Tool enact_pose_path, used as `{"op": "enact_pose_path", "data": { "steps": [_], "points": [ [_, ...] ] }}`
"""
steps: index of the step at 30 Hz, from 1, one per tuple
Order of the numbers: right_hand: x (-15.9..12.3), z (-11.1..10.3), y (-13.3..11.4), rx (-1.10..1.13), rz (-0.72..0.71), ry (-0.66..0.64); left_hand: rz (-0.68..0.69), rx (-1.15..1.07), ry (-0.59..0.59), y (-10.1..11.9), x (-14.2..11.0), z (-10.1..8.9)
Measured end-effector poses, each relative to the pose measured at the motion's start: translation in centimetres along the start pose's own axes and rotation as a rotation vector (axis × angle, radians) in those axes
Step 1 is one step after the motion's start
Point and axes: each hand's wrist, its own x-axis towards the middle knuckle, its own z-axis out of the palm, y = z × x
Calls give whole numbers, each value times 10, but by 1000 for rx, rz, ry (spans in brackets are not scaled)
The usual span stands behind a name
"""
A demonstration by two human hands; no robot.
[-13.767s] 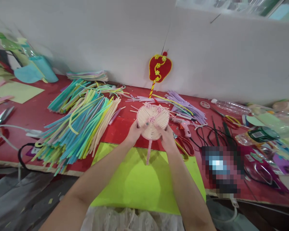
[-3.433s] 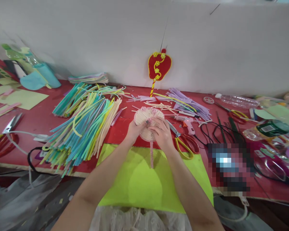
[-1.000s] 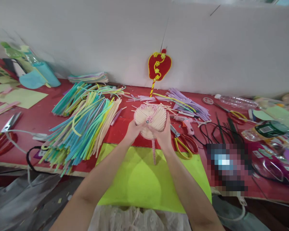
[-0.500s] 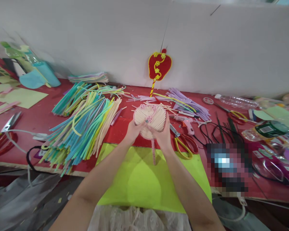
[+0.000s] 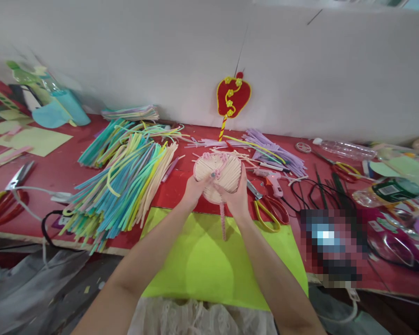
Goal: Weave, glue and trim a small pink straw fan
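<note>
Between my hands is a pale pink fan [image 5: 226, 174] made of pipe cleaners, with small pink flowers on its face and a twisted pink handle [image 5: 223, 225] hanging down. My left hand [image 5: 197, 187] is closed on the fan's left edge, its thumb on the face near a small bluish bead. Gripping the lower right edge is my right hand [image 5: 237, 193], thumb also across the front. The fan is held above a lime-green sheet [image 5: 209, 260] and the red tabletop. My fingers behind the fan are hidden.
Colourful pipe cleaners [image 5: 122, 186] lie in bundles to the left, purple ones [image 5: 277, 151] at the back right. Scissors [image 5: 268, 209] and a pink glue gun [image 5: 270, 180] sit right of my hands. A red fan [image 5: 233, 97] leans against the wall. More scissors [image 5: 10, 195] lie far left.
The whole view has shifted very slightly. Both hands keep the same hold on the pink fan.
</note>
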Motion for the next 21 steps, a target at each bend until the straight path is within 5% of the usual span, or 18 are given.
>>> {"op": "enact_pose_path", "data": {
  "steps": [14, 21],
  "points": [
    [0, 0, 5, -8, -12, -31, -19, 45, 88, 9, -4, 3],
    [0, -1, 1, -3, 22, -32, -9, 16, 21, 3, -1, 1]
  ]
}}
